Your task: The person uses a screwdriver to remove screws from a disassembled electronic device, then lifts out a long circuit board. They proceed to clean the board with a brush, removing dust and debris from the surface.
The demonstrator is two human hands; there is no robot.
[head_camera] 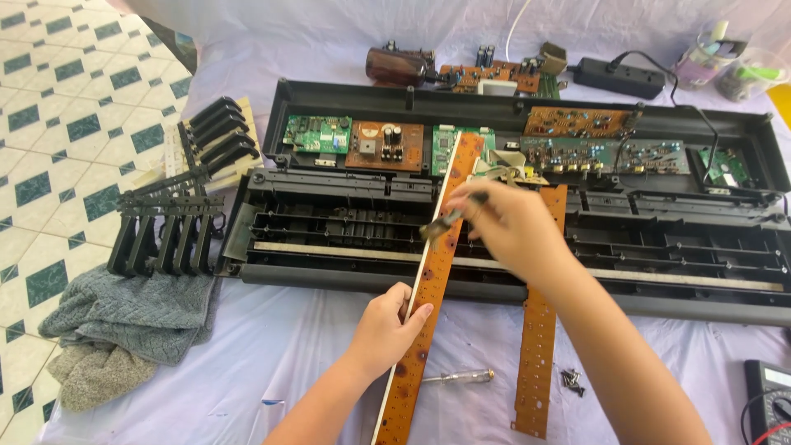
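A long orange contact board (428, 288) lies slanted across the open black keyboard case (362, 272). My left hand (387, 325) rests on its near part, fingers over its left edge. My right hand (503, 222) is shut on a small brush (441, 224), whose bristles touch the board near the middle. A second orange contact board (540, 338) lies to the right, under my right forearm.
Green and brown circuit boards (387, 144) sit in the case's far half. Black key sets (169, 235) and a grey towel (124, 317) lie at left. A screwdriver (457, 377), loose screws (571, 379), a multimeter (770, 404), a power strip (618, 77) and a jar (395, 66) lie around.
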